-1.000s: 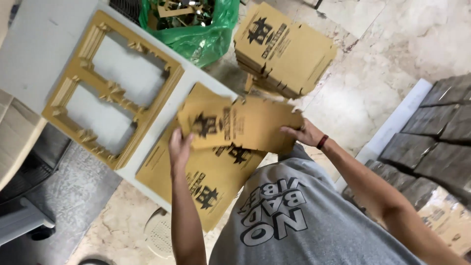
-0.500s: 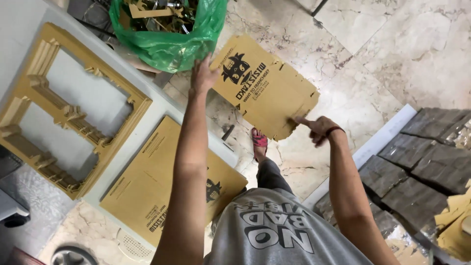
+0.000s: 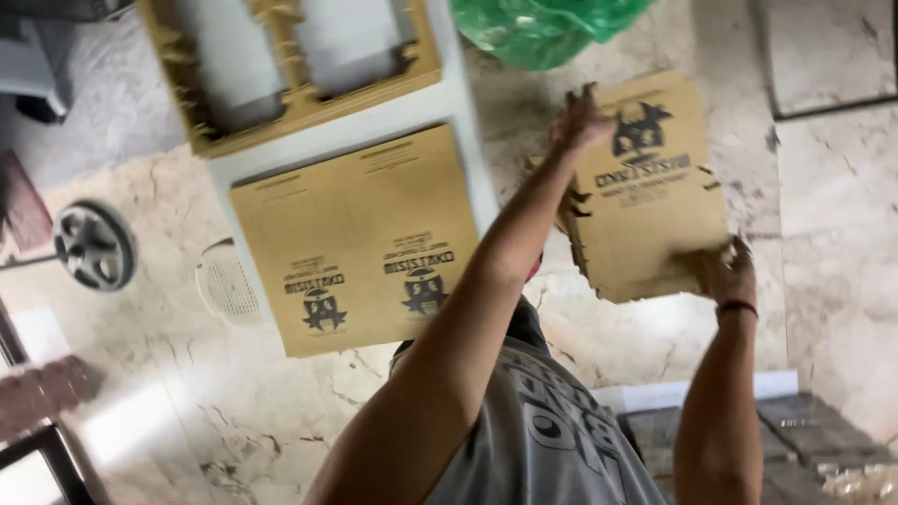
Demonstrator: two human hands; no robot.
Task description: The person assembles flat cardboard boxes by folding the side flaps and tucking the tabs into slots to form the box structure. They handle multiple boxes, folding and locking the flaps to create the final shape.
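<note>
Marble floor point(image 3: 281, 402), pale and veined, fills the lower part of the view. At far left a dark wheel-like disc point(image 3: 92, 245) lies on it, and just right of that a round white perforated cover point(image 3: 223, 281) shows partly from under the bench. The white bench point(image 3: 393, 117) runs from the top edge down the middle. On its far end sits a brown cardboard cut-out frame point(image 3: 309, 89) with open windows. Nearer the person lies a flat brown cardboard sheet point(image 3: 360, 238) printed in black, overhanging the bench's near edge. Right of the bench's top, a green plastic bag point(image 3: 538, 28) hangs or stands at the frame's upper edge. At lower right, dark grey trays point(image 3: 804, 430) rest on the floor beside a white strip.

Both arms reach up and away from the grey shirt point(image 3: 552, 440). A second printed cardboard piece point(image 3: 645, 196), partly folded with tabs along its left side, is held above the floor, right of the bench and well clear of the flat sheet. The left hand point(image 3: 582, 120) grips its upper left corner, fingers curled around the edge. The right hand point(image 3: 730, 273), with a dark band at the wrist, pinches the lower right corner, closed onto the card.
</note>
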